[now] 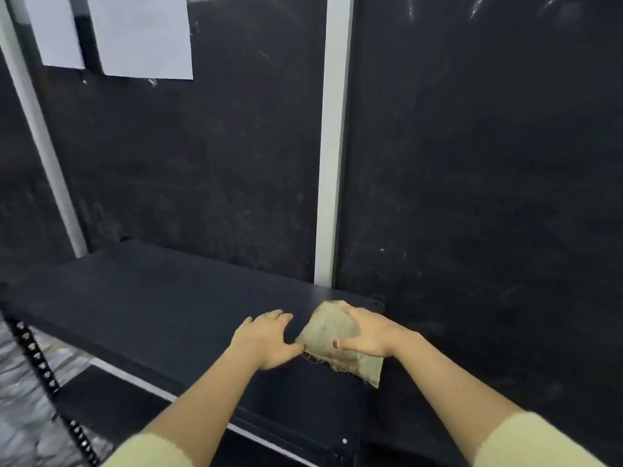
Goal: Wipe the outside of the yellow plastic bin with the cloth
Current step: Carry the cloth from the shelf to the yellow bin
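A folded, worn beige cloth (328,332) lies at the right end of a black shelf (151,305), its frayed corner hanging over the front edge. My right hand (369,333) lies on top of the cloth, fingers spread, thumb across its near side. My left hand (266,338) rests flat on the shelf just left of the cloth, fingers apart, thumb touching the cloth's edge. No yellow plastic bin is in view.
A black wall panel with a white vertical post (332,146) stands right behind the shelf. Two white paper sheets (141,35) hang at the upper left. A black perforated rack upright (43,369) slants down at the left. A lower shelf shows beneath.
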The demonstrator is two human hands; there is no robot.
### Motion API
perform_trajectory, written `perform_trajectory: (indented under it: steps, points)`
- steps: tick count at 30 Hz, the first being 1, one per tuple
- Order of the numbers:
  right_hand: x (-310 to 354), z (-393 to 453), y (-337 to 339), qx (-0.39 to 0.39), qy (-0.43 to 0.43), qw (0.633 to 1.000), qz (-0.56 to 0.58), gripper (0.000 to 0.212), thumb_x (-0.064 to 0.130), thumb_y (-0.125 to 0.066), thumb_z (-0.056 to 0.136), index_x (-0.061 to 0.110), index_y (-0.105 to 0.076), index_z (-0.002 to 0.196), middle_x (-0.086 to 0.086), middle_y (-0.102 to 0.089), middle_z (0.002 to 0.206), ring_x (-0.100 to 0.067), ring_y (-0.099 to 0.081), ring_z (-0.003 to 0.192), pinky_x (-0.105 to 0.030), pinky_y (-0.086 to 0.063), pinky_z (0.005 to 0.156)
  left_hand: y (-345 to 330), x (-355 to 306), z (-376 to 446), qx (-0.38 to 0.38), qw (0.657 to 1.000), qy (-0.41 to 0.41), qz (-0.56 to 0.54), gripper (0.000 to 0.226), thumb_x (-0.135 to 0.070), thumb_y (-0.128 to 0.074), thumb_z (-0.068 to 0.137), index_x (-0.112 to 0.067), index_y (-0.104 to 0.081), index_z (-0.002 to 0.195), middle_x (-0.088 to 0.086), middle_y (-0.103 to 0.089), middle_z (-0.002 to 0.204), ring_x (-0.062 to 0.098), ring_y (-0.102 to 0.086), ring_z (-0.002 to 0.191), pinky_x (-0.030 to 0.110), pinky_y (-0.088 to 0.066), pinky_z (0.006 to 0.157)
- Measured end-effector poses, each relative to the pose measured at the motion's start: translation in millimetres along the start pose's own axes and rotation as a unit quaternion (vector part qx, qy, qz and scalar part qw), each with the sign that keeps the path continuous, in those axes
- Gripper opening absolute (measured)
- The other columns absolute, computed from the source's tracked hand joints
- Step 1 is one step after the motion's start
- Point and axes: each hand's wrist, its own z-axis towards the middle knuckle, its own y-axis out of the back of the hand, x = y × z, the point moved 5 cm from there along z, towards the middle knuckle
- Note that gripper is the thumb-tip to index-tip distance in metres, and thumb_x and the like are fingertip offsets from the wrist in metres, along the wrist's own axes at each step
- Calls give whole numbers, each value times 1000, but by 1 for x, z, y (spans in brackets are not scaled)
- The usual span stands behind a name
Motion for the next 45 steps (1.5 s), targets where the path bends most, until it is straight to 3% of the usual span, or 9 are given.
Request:
perform_trajectory:
  steps: [6,14,19,26,30,34,37,45]
  points:
    - [-15,27,-32,-22,-27,999,-3,83,52,-54,81,20,-10,144,-1,-12,156,-19,-14,141,-35,-19,114,-42,12,6,-15,999,16,-40,78,-56,-44,84,-25,-12,148,-4,-11,159,14,-11,145,39,-8,119]
    - [-32,52,-49,-125,-24,992,27,86,54,-54,79,25,-6,145,5,-2,156,-15,0,143,-38,-10,118,-72,15,14,-85,994,20,-71,75,-63,-36,84,-29,-14,147,-10,-7,159,8,-1,146,34,-1,119]
    - [-37,62,-59,-140,-52,989,10,88,65,-46,77,28,-2,144,5,-4,156,-14,-3,143,-38,-5,118,-76,15,16,-89,994,17,-62,76,-67,-33,82,-31,-14,147,-12,-5,159,7,1,145,34,2,119]
    - [-38,59,-62,-144,-33,989,-8,72,64,-39,82,30,-19,142,7,-15,154,-13,-8,142,-35,-4,116,-74,15,15,-97,993,16,-65,78,-69,-34,80,-32,-16,146,-12,-8,158,6,0,145,33,2,118]
    - [-35,55,-61,-168,-7,986,23,52,52,-43,88,34,-34,136,13,-33,146,-10,-24,136,-32,-15,113,-74,16,15,-98,993,18,-66,78,-70,-35,79,-33,-16,146,-13,-9,158,6,-1,145,33,1,118]
    - [-32,48,-58,-225,24,972,60,28,40,-50,87,30,-56,114,15,-54,118,-9,-43,115,-28,-33,97,-73,15,16,-100,992,20,-70,80,-72,-36,78,-33,-17,146,-14,-9,158,5,-1,145,32,1,118]
    - [-30,44,-57,-244,32,968,48,21,40,-47,89,28,-56,104,14,-53,103,-11,-47,105,-27,-36,88,-72,15,16,-105,992,20,-74,81,-72,-37,78,-33,-18,146,-13,-10,158,5,-2,145,32,0,118]
    - [-21,37,-52,-235,20,971,-35,30,41,-32,94,17,-48,103,2,-58,107,-16,-51,101,-30,-42,78,-72,14,17,-110,991,18,-75,80,-71,-37,77,-33,-19,145,-12,-12,158,6,-4,145,32,-1,118]
